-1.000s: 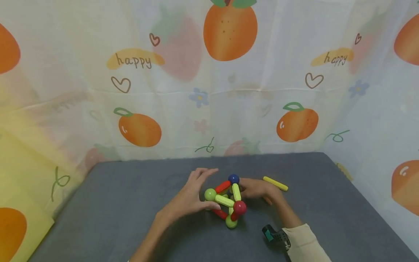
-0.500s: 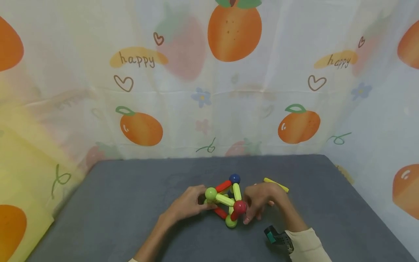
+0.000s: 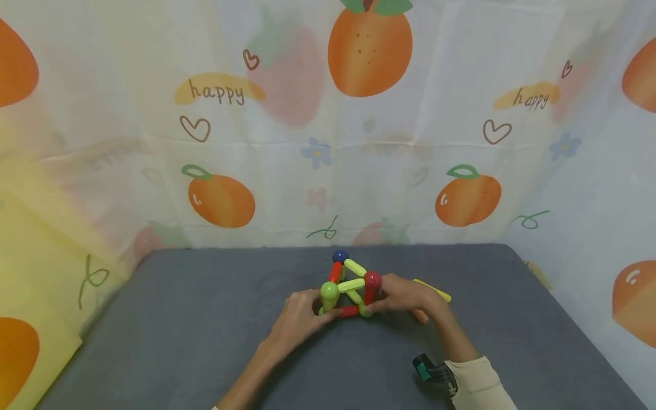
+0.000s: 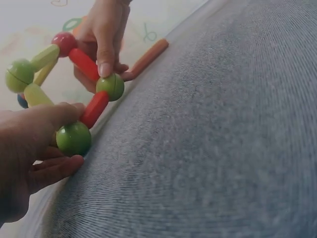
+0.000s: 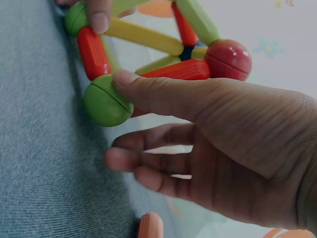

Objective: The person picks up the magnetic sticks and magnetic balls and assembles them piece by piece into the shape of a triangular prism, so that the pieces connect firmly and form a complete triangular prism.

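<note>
A frame of magnetic balls and sticks stands on the grey tabletop between both hands. It has a blue ball [image 3: 340, 257] at the back, a red ball [image 5: 230, 59] on the right, and green balls joined by red, yellow and lime sticks. My left hand [image 3: 299, 313] grips its lower left corner, thumb and fingers around the green ball [image 4: 73, 139]. At the lower right corner, my right hand [image 3: 402, 293] pinches another green ball [image 5: 104, 104], the thumb pressing on it and several fingers free below. Part of the right fingers is hidden behind the frame.
A yellow stick [image 3: 433, 290] lies behind the right wrist. An orange stick [image 4: 148, 57] lies on the grey tabletop [image 3: 205, 353] by the right hand. A black strapped device [image 3: 430, 370] sits at the right cuff. Fruit-printed cloth [image 3: 318, 188] hangs behind the table.
The left fingers have curled in around the frame's left corner. The frame has turned, its blue and red balls shifting away from me. The right hand has moved onto the lower right green ball.
</note>
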Action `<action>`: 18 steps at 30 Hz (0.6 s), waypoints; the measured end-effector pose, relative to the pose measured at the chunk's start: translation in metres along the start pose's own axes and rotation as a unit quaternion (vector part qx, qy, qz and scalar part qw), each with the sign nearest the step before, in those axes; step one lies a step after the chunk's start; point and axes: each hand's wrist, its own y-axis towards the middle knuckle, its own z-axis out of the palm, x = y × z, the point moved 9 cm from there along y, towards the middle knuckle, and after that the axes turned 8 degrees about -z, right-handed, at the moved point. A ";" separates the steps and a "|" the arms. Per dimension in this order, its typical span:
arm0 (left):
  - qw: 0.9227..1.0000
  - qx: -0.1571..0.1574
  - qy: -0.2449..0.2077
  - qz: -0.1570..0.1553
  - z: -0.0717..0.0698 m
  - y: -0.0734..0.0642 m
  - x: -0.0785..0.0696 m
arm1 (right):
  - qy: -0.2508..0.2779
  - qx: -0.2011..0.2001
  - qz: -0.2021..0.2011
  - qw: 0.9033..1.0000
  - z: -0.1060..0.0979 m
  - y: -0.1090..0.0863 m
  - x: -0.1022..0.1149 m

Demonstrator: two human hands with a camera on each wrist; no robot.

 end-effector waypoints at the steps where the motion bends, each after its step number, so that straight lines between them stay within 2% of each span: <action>1: 1.000 -0.004 0.001 0.001 0.000 0.000 0.000 | -0.011 -0.008 -0.004 1.000 -0.001 0.001 0.000; 5: 1.000 -0.023 -0.003 0.013 0.001 -0.004 0.003 | -0.037 -0.022 -0.004 0.999 0.000 0.003 -0.002; 10: 0.999 -0.035 -0.029 0.024 0.001 -0.007 0.008 | -0.046 -0.018 -0.002 0.999 0.002 0.005 0.001; 12: 0.998 -0.041 -0.033 0.032 0.001 -0.006 0.009 | -0.066 -0.009 0.000 0.998 0.001 0.004 0.002; 16: 0.998 -0.035 -0.041 0.045 0.003 -0.004 0.011 | -0.088 -0.001 0.070 0.994 -0.009 -0.009 -0.003; 18: 0.997 -0.027 -0.052 0.047 0.004 -0.003 0.013 | -0.097 0.000 0.134 0.986 -0.016 -0.021 -0.009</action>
